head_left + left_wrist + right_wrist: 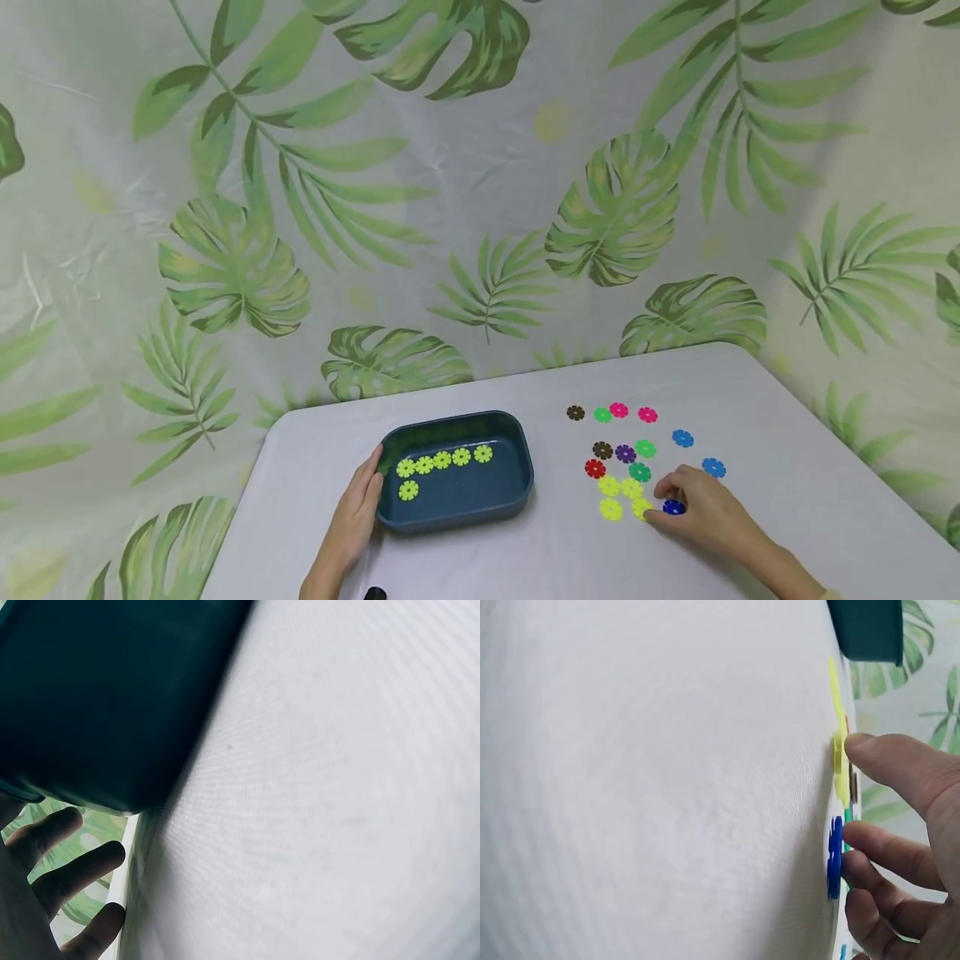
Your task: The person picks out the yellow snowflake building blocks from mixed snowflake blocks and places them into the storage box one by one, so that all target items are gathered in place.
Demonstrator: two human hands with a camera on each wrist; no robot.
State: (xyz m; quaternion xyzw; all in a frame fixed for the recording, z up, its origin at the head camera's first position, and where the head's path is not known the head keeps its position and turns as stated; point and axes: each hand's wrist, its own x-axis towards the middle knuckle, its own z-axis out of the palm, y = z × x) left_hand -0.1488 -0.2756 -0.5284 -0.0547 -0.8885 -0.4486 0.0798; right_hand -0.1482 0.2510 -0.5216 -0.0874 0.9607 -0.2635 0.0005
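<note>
A dark teal tray (454, 522) stands on the table's left part and holds several yellow-green snowflake discs (442, 459), most of them in a row. My left hand (352, 508) rests against the tray's left side, its fingers extended in the left wrist view. Over the loose discs at the right, my right hand (697, 504) has thumb and fingers apart. Its thumb touches or nearly touches a yellow snowflake disc (641, 508). Beneath the fingers lies a dark blue disc (835, 859); contact there is unclear. More yellow discs (611, 508) lie just left of this hand.
Farther back on the white table (558, 542) are brown, green, pink, purple and red discs (595, 468). Light blue discs (714, 467) lie to the right. A small black object (375, 593) shows at the front edge of the view. Behind the table hangs a leaf-print curtain (480, 208).
</note>
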